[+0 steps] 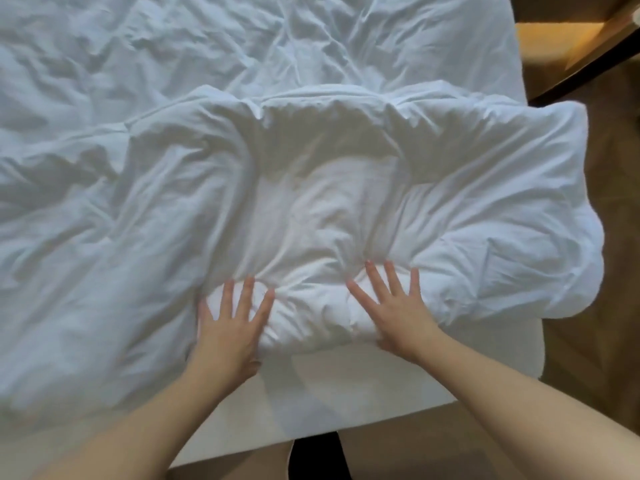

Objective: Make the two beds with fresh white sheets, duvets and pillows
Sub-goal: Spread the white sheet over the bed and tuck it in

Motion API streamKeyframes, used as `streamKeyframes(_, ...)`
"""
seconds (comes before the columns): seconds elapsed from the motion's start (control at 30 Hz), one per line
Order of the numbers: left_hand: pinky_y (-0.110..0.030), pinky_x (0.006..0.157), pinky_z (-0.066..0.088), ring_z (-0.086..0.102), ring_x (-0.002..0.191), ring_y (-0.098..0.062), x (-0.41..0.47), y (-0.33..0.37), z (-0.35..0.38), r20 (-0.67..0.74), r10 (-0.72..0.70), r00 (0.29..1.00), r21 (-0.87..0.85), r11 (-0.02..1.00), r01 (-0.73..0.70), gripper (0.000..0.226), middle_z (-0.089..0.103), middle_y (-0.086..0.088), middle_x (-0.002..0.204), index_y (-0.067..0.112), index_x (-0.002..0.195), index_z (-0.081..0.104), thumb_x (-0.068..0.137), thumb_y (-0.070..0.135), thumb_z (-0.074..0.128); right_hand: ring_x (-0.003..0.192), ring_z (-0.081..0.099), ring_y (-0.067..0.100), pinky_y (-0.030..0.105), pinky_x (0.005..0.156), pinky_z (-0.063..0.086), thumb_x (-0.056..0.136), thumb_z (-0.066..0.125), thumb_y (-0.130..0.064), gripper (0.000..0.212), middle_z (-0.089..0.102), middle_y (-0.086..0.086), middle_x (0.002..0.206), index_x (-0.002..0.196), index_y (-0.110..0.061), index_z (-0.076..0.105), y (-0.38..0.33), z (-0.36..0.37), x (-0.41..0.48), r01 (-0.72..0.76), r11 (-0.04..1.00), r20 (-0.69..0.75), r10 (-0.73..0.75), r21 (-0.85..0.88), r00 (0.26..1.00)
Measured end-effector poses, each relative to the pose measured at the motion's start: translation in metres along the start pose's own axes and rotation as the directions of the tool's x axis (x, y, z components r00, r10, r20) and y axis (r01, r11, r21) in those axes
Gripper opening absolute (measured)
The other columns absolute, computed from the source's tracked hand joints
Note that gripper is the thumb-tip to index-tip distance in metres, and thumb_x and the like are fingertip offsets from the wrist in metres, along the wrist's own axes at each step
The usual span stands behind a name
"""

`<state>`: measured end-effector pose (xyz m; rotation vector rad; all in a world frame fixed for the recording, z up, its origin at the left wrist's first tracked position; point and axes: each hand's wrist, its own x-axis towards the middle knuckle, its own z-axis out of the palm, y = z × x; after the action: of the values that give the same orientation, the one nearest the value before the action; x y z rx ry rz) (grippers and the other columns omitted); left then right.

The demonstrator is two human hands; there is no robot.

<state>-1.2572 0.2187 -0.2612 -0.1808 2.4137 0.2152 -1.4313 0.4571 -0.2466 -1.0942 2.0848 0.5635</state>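
both hands are flat on the white duvet. the left hand has its fingers spread wide & straight, pressing down on the near edge of the duvet. the right hand does the same just to the right, fingers spread & straight, palm down on the puffy part. the 2 hands are near each other but apart, w/ a soft bump of duvet between them. the thumbs sit low at the duvet's edge; can't tell if they go under it.

the duvet is bunched & wrinkly. it lies across the near part of the bed, on top of the white sheet, which is all creased at the far end. the duvet's right end hangs out past the bed's side, over the brown floor. a wood table w/ a dark edge shows in the top right corner.
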Motion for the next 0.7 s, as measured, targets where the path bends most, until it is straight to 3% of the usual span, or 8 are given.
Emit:
streamKeyframes(0.07,-0.065,0.065,0.047,0.044,0.122,-0.057,-0.004,-0.003,0.004,-0.023,-0.071,0.997,-0.005,0.997,0.071,0.096,0.040,-0.030,0.145,0.017,0.143,0.035,0.056,0.003,0.075,0.128,0.039,0.059,0.071,0.093,0.037,0.060,0.083,-0.007,0.109,0.028,0.035,0.150,0.153,-0.021,0.026,-0.006,-0.007,0.011,-0.091,0.996,-0.013,0.091,-0.021,0.996)
streamKeyframes(0.1,-0.056,0.052,0.051,0.050,0.114,-0.057,0.001,-0.003,0.003,-0.073,-0.078,0.994,-0.016,0.997,0.077,0.081,0.044,-0.031,0.140,0.015,0.141,0.036,0.066,-0.007,0.058,0.101,0.060,0.057,0.061,0.073,0.052,0.047,0.085,0.002,0.096,0.054,0.036,0.127,0.137,-0.012,0.054,-0.005,-0.010,0.019,-0.081,0.995,-0.068,0.077,-0.052,0.995)
streamKeyframes(0.17,-0.043,0.043,0.052,0.061,0.093,-0.052,0.014,0.004,-0.002,-0.139,-0.070,0.988,-0.005,0.998,0.070,0.065,0.055,-0.032,0.127,0.010,0.133,0.047,0.070,-0.008,0.050,0.051,0.062,0.039,0.038,0.038,0.047,0.037,0.083,0.009,0.061,0.066,0.023,0.077,0.096,-0.002,0.073,0.007,-0.004,0.022,-0.021,0.995,-0.222,0.000,-0.093,0.975)
streamKeyframes(0.23,-0.040,0.046,0.053,0.065,0.077,-0.047,0.019,0.026,-0.002,-0.214,0.030,0.976,0.050,0.999,-0.019,0.068,0.062,-0.030,0.116,0.005,0.123,0.061,0.057,-0.013,0.064,0.036,0.053,0.032,0.030,0.031,0.038,0.034,0.076,0.015,0.051,0.057,0.017,0.060,0.083,0.003,0.070,0.028,0.012,0.004,-0.004,0.998,-0.330,-0.017,-0.062,0.944)
streamKeyframes(0.33,-0.039,0.044,0.051,0.064,0.080,-0.050,0.007,0.061,0.015,-0.247,0.166,0.955,0.129,0.982,-0.138,0.063,0.061,-0.029,0.120,0.004,0.120,0.063,0.069,-0.011,0.030,0.054,0.062,0.038,0.038,0.039,0.048,0.048,0.074,0.016,0.063,0.065,0.024,0.088,0.110,0.008,0.065,0.051,0.035,-0.044,-0.101,0.993,-0.214,0.084,-0.069,0.973)
streamKeyframes(0.43,-0.042,0.051,0.052,0.055,0.108,-0.054,-0.011,0.084,0.026,-0.124,0.067,0.990,0.052,0.997,-0.061,0.071,0.049,-0.025,0.139,0.010,0.135,0.052,0.068,-0.004,0.036,0.129,0.045,0.038,0.044,0.088,0.049,0.088,0.048,0.005,0.075,0.022,0.018,0.156,0.154,-0.008,0.014,0.045,0.052,-0.065,-0.084,0.991,0.070,0.091,-0.100,0.993)
streamKeyframes(0.53,-0.058,0.091,0.042,0.030,0.134,-0.052,-0.022,0.091,0.033,-0.097,0.069,0.993,0.006,0.998,-0.069,0.086,0.023,-0.021,0.156,0.014,0.150,0.029,0.071,0.014,0.063,0.148,-0.003,0.039,0.062,0.109,0.025,0.094,0.052,-0.016,0.092,-0.019,0.013,0.161,0.153,-0.017,-0.018,0.018,0.054,-0.064,-0.251,0.968,0.264,0.237,0.018,0.935)
streamKeyframes(0.7,-0.072,0.105,0.015,0.016,0.143,-0.048,-0.042,0.049,0.045,-0.090,0.100,0.991,0.126,0.988,-0.088,0.109,0.018,-0.021,0.158,0.019,0.151,0.026,0.057,0.021,0.080,0.147,-0.015,0.041,0.070,0.109,0.013,0.084,0.068,-0.046,0.119,-0.025,0.016,0.159,0.148,-0.020,-0.029,-0.045,0.046,-0.056,-0.078,0.996,0.041,0.076,0.050,0.996)
